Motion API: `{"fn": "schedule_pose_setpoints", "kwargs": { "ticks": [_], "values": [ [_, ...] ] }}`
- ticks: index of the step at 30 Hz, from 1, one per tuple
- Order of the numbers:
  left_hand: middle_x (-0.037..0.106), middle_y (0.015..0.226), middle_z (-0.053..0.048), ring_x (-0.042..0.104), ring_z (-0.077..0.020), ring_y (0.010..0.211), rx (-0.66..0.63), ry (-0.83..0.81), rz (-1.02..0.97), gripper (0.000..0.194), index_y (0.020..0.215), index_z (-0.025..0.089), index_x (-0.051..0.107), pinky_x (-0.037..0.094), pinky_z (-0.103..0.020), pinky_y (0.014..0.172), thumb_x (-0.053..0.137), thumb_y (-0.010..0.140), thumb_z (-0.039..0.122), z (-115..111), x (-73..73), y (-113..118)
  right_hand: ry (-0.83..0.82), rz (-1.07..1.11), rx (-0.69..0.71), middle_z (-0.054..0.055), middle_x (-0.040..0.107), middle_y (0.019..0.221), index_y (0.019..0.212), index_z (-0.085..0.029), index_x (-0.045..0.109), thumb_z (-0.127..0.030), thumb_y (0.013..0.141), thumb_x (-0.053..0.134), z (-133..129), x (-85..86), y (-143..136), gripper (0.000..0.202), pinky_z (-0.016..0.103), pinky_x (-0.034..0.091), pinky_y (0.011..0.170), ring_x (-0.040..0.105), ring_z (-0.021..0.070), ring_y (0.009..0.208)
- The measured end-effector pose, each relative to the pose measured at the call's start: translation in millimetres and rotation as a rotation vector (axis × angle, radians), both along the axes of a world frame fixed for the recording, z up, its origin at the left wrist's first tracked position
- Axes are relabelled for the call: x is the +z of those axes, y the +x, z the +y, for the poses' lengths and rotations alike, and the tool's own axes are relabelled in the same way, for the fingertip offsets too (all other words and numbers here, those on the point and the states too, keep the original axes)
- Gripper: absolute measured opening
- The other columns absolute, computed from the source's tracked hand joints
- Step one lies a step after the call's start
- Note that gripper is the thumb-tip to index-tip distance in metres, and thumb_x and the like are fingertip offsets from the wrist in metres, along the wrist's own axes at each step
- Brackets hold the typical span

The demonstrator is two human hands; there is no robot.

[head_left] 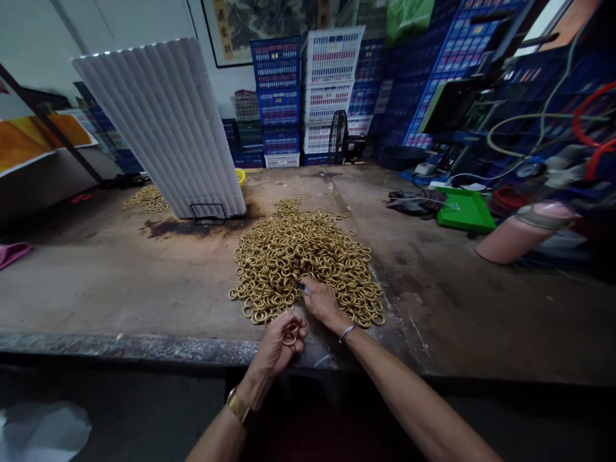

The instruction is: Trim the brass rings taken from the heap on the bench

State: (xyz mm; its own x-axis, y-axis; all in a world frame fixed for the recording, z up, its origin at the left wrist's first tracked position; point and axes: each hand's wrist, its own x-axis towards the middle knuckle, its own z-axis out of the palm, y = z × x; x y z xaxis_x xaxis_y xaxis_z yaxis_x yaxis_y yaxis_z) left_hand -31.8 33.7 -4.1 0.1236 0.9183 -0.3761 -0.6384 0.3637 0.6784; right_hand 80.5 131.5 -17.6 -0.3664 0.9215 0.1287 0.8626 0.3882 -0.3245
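Observation:
A large heap of brass-coloured rings (308, 247) lies on the worktop in front of me. At its near edge, my left hand (282, 343) is turned partly palm up, its fingers curled around a few rings (289, 335). My right hand (321, 301) reaches into the front of the heap. Its fingers are closed on a small dark, slim object (301, 286) that points at the rings; its exact kind is too small to make out. The right fingertips are partly hidden among the rings.
A tall white corrugated panel (168, 128) stands in a black wire holder (208, 212) at left, with more rings (147, 199) behind it. Rightward lie a green tray (464, 208), a dark glove-like bundle (414, 202) and a pink bottle (524, 234). Stacked crates (279, 96) line the back.

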Motion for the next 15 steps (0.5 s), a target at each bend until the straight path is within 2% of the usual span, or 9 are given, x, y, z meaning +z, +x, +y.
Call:
{"fn": "schedule_pose_setpoints", "kwargs": {
  "ticks": [2,4,5,7,10,12,15],
  "values": [
    [0.053,0.066,0.0,0.049,-0.0081,0.052,-0.074,0.002,0.122,0.026,0.067,0.015,0.048,0.03,-0.016,0.039,0.062,0.066,0.037,4.9,-0.2,0.3,0.009,0.07,0.009,0.004,0.065,0.084,0.093,-0.022,0.057,-0.022,0.08,0.042,-0.6,-2.5,3.9,0.019,0.023,0.032,0.059,0.058,0.0157,0.072],
    [0.05,0.059,0.001,0.043,-0.008,0.046,-0.203,0.069,0.361,0.024,0.062,0.016,0.047,0.027,-0.018,0.039,0.059,0.068,0.036,10.2,-0.1,0.6,0.006,0.17,0.001,0.004,0.064,0.078,0.091,-0.02,0.058,-0.025,0.081,0.041,-3.1,-4.7,9.6,0.02,0.022,0.033,0.06,0.056,0.0148,0.068],
    [0.047,0.054,0.002,0.04,-0.0081,0.043,-0.251,0.145,0.527,0.022,0.059,0.017,0.046,0.027,-0.019,0.04,0.055,0.07,0.034,12.7,-0.1,0.5,0.004,0.23,-0.007,0.003,0.063,0.075,0.088,-0.02,0.058,-0.027,0.081,0.04,-5.1,-5.9,13.0,0.02,0.022,0.034,0.059,0.055,0.0142,0.065],
    [0.043,0.05,0.003,0.039,-0.0097,0.046,-0.249,0.387,0.894,0.021,0.054,0.018,0.045,0.031,-0.021,0.046,0.054,0.071,0.026,16.7,-0.3,0.3,-0.029,0.351,0.021,0.002,0.06,0.071,0.084,-0.02,0.057,-0.029,0.081,0.04,-10.2,-8.3,20.9,0.02,0.022,0.035,0.058,0.052,0.013,0.061],
    [0.046,0.056,0.0,0.043,-0.0143,0.054,-0.27,0.706,1.312,0.013,0.059,0.02,0.049,0.036,-0.026,0.058,0.051,0.07,0.013,18.7,-2.9,1.0,-0.072,0.468,0.046,0.002,0.058,0.071,0.079,-0.019,0.056,-0.032,0.079,0.042,-19.8,-12.2,33.4,0.019,0.022,0.037,0.059,0.051,0.0126,0.062],
    [0.049,0.059,-0.002,0.046,-0.0169,0.056,-0.323,0.82,1.465,0.016,0.065,0.019,0.052,0.038,-0.029,0.062,0.046,0.068,0.005,18.1,-6.1,3.1,-0.105,0.499,0.04,0.002,0.058,0.071,0.079,-0.018,0.056,-0.033,0.078,0.043,-26.5,-14.2,40.2,0.019,0.022,0.038,0.059,0.051,0.0126,0.062],
    [0.053,0.061,-0.006,0.049,-0.0196,0.058,-0.364,0.914,1.547,0.023,0.071,0.017,0.055,0.038,-0.03,0.063,0.044,0.063,-0.001,17.4,-10.2,7.4,-0.152,0.525,0.023,0.001,0.058,0.068,0.079,-0.018,0.057,-0.034,0.076,0.044,-35.1,-16.0,46.8,0.021,0.022,0.038,0.057,0.05,0.0122,0.059]
  ]
}}
